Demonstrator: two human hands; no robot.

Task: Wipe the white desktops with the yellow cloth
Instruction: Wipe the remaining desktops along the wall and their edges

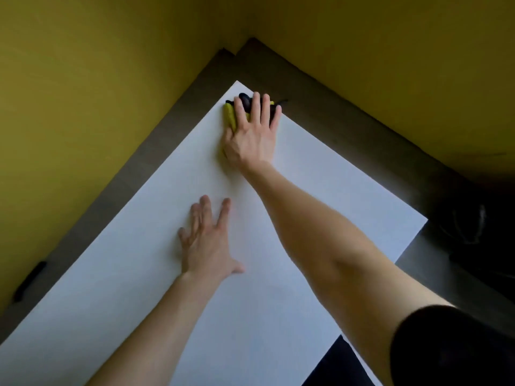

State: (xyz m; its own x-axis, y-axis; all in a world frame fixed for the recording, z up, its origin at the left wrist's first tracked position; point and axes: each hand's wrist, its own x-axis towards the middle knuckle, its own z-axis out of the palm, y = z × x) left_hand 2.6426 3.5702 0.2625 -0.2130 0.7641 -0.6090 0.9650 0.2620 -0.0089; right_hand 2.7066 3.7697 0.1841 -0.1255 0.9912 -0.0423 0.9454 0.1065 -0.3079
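- The white bench (156, 224) ran diagonally through the head view, with its far corner pointing into the angle where two yellow walls (83, 79) met
- The right hand (252, 135) lay palm down near that far corner; its fingers were straight and spread apart, pressing flat and not curled round anything
- The yellow cloth (230, 117) lay bunched under the right hand, between palm and bench; most of it was covered
- The cloth showed as a folded edge sticking out on the thumb side, beside the index finger, with a smaller bit of yellow between the fingers and another low by the base of the thumb
- The cloth sat close to the bench's far corner, just inside the right-hand edge
- A black rounded object (244, 103) lay right at the fingertips, showing between the index and middle fingers and touching the cloth; what it was could not be told
- A thin black cord (282, 101) ran from there past the bench edge to the right
- The left hand (207, 246) rested flat on bare bench nearer the person, well apart from the cloth; its fingers were stretched out and fanned, the thumb out to the side, holding nothing
- Both forearms were bare, and a black sleeve (451, 346) covered the right upper arm
- A grey-brown strip (156, 126) separated the bench from the walls on both sides
- A small black bar (30, 280) lay on that strip at the left, against the wall
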